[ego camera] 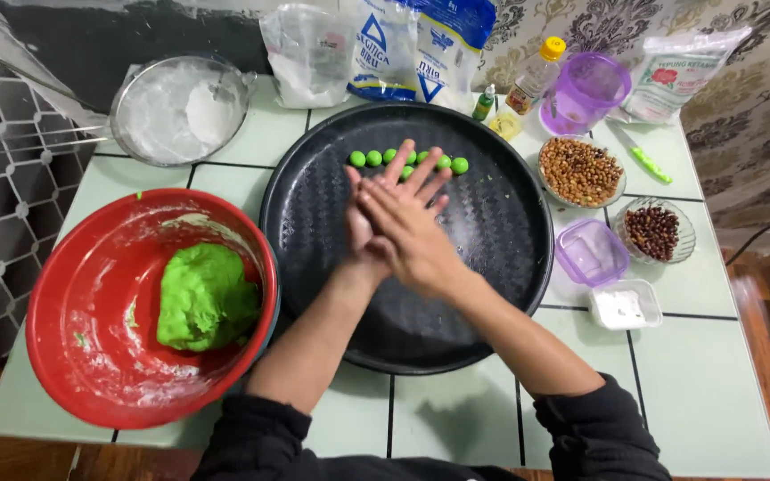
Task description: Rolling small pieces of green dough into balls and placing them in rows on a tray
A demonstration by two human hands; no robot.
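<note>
The right hand (407, 233) lies palm-down across the left hand (360, 233), palms pressed flat together with the fingers extended and slightly fanned. Whether anything sits between the palms cannot be told; the contact area is hidden. Both hands hover over the upper middle of a round black tray (492, 267) with a textured surface.

Just beyond the fingertips, a short row of small green dough balls (373, 158) rests on the tray near its far rim. The balls touch or nearly touch each other; the fingertips partly cover the middle of the row.

To the left of the tray, touching its rim, stands a red bowl (73, 312) smeared with flour. A lump of green dough (202, 298) lies in the right half of the bowl.

Behind the red bowl, a metal bowl (180, 109) holds white flour. Along the far edge of the counter (456, 414), which is tiled in pale green, stand plastic flour bags (385, 49), a bottle with a yellow cap (535, 76) and a purple plastic jug (585, 89).

To the right of the tray: a glass dish of peanuts (581, 171), a glass dish of dark red beans (653, 232), a purple-lidded container (592, 252), and a small clear box of white powder (626, 305). A green-handled knife (643, 160) lies beyond the peanuts.
</note>
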